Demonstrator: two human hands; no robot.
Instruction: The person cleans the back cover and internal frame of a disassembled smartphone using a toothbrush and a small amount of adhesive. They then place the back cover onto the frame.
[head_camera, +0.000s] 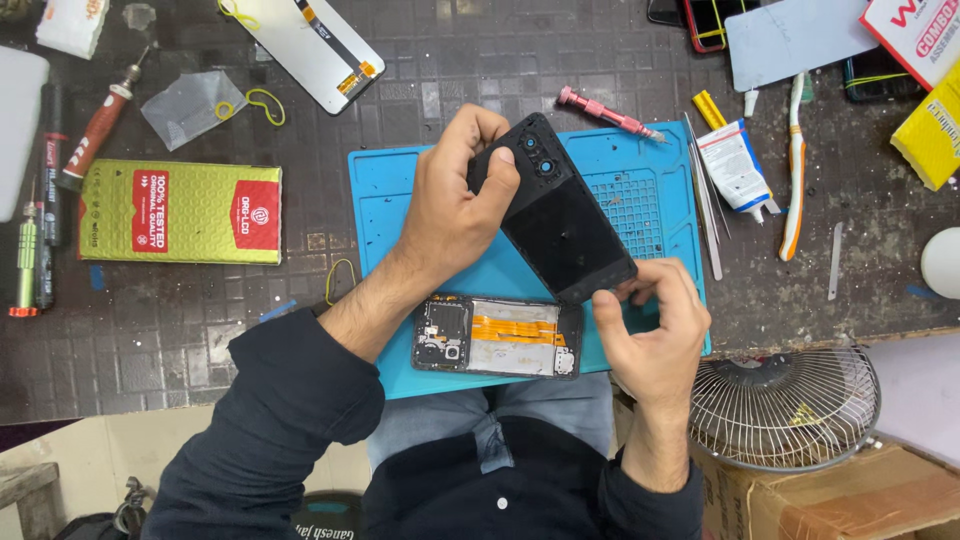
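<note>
Over the blue mat, the left hand and right hand hold a black back cover; the opened phone lies at the mat's near edge.

My left hand has the black back cover over the blue mat. The opened phone near me shows an orange strip. Far right there's a pink screwdriver, far left a yellow-green pouch with red panels.

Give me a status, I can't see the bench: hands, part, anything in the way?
Left hand and right hand both grip the black back cover, lifted over the blue mat. Opened phone lies below, apart. Nothing in the way.
</note>
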